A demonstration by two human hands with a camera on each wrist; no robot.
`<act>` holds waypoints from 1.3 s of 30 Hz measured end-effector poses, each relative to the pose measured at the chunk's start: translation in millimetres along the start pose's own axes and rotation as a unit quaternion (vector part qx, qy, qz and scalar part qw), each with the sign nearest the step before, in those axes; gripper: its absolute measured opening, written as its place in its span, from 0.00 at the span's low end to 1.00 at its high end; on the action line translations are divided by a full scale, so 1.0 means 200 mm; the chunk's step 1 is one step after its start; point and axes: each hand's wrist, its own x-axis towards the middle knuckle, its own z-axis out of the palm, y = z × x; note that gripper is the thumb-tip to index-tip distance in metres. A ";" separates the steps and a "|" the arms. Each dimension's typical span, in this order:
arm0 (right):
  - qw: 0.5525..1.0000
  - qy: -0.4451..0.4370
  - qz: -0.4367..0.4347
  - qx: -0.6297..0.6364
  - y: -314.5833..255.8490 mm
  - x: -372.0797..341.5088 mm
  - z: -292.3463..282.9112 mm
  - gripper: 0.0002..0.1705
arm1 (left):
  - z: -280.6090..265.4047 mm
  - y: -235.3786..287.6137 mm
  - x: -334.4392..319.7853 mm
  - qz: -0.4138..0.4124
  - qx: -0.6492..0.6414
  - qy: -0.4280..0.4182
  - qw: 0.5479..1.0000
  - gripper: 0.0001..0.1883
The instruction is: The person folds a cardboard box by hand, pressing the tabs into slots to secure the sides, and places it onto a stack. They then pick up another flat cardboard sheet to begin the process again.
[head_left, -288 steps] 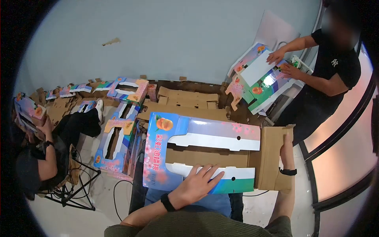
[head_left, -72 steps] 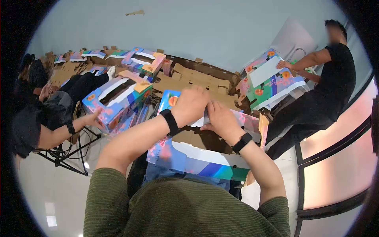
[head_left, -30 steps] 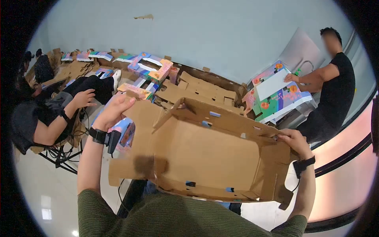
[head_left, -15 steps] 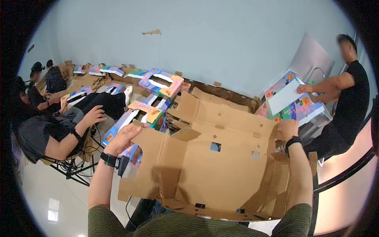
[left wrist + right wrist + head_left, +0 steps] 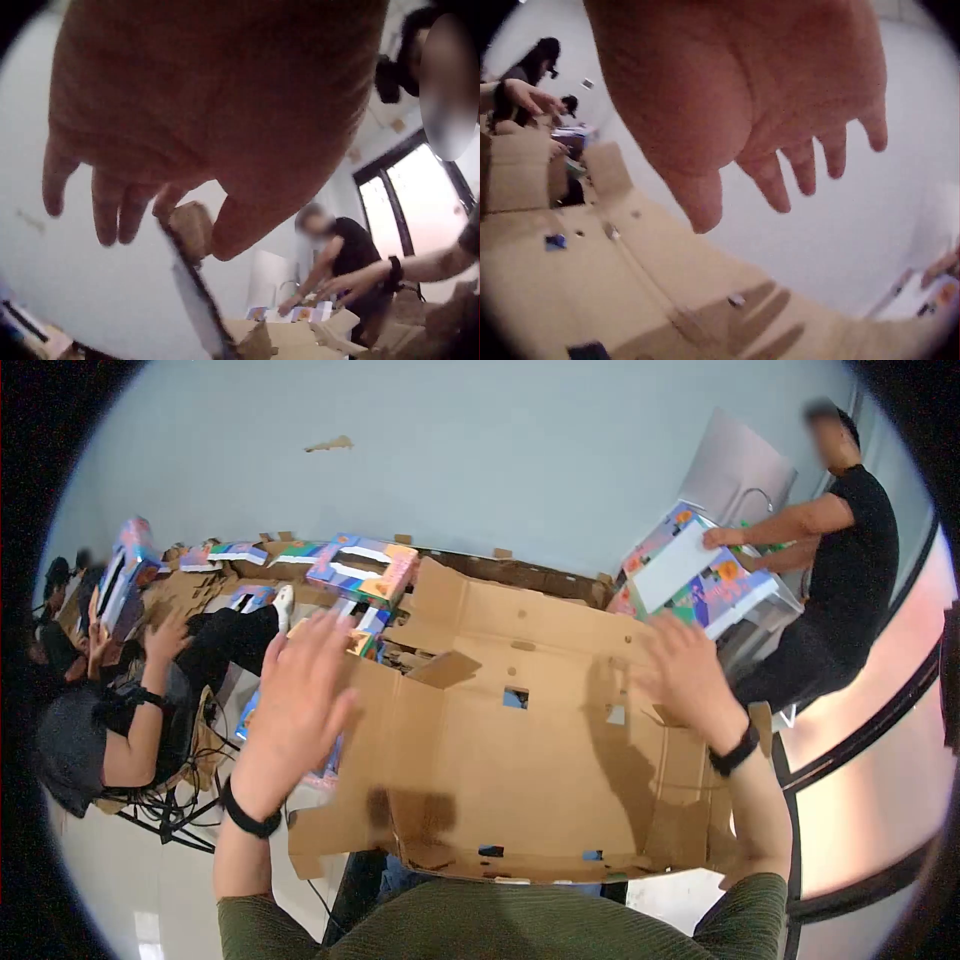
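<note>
A partly unfolded cardboard box [image 5: 520,780], its plain brown inside facing up, lies across the person's lap in the head view. Over its left side flap [image 5: 365,730] is the left hand [image 5: 300,710], fingers extended. In the left wrist view a small cardboard tab [image 5: 193,229] shows in the gap between thumb and index finger. The right hand [image 5: 690,675] is spread above the box's far right corner. The right wrist view shows that palm with all fingers straight, holding nothing, and its shadow falling on the cardboard.
Printed peach boxes [image 5: 362,568] stand stacked beyond the left hand. A person [image 5: 850,550] at right handles a printed carton with a white panel [image 5: 685,568]. Another person [image 5: 85,745] sits close at left, by cables and a folding stool [image 5: 165,815].
The box was turned from its printed side to its brown inside, then its far wall folded out flat. Both hands have let go of the cardboard edges and spread their fingers.
</note>
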 end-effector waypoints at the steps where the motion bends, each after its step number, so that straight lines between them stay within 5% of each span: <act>1: 0.999 -0.030 -0.014 0.030 -0.13 -0.06 -0.06 0.38 | -0.04 0.10 -0.01 0.046 0.060 0.011 0.997 0.33; 6: 0.980 -0.137 -0.092 0.114 -0.45 -0.38 -0.20 0.40 | -0.08 0.33 -0.08 0.234 -0.141 -0.253 0.928 0.27; 10: 0.975 -0.192 -0.021 0.110 -0.36 -0.53 -0.10 0.41 | -0.04 0.32 0.00 0.201 -0.212 -0.405 0.866 0.25; 13: 0.974 -0.213 0.050 0.062 -0.20 -0.64 -0.05 0.39 | 0.12 0.18 0.02 0.166 -0.140 -0.366 0.905 0.32; 16: 0.958 -0.261 0.096 0.072 -0.01 -0.82 0.05 0.39 | 0.28 -0.03 -0.05 0.232 0.009 -0.264 0.936 0.41; 18: 0.965 -0.243 0.077 0.057 0.06 -0.92 0.08 0.40 | 0.37 -0.11 -0.11 0.199 -0.006 -0.272 0.941 0.47; 22: 0.965 -0.221 0.084 0.110 0.12 -1.00 0.17 0.41 | 0.40 -0.18 -0.17 0.160 -0.016 -0.337 0.928 0.57; 25: 0.944 -0.260 0.093 0.181 0.16 -1.09 0.33 0.40 | 0.43 -0.27 -0.26 0.092 0.048 -0.475 0.874 0.64; 29: 0.922 -0.279 0.121 0.240 0.14 -1.15 0.51 0.39 | 0.63 -0.40 -0.53 0.061 -0.007 -0.508 0.859 0.69; 32: 0.910 -0.297 0.122 0.261 0.11 -1.13 0.60 0.39 | 0.73 -0.36 -0.56 0.125 -0.042 -0.440 0.888 0.64; 38: 0.914 -0.237 0.145 0.296 0.12 -0.92 0.34 0.35 | 0.34 -0.19 -0.15 0.008 -0.077 -0.400 0.913 0.32; 39: 0.912 -0.231 0.142 0.309 0.12 -0.89 0.26 0.34 | 0.25 -0.12 -0.09 0.004 -0.055 -0.330 0.942 0.23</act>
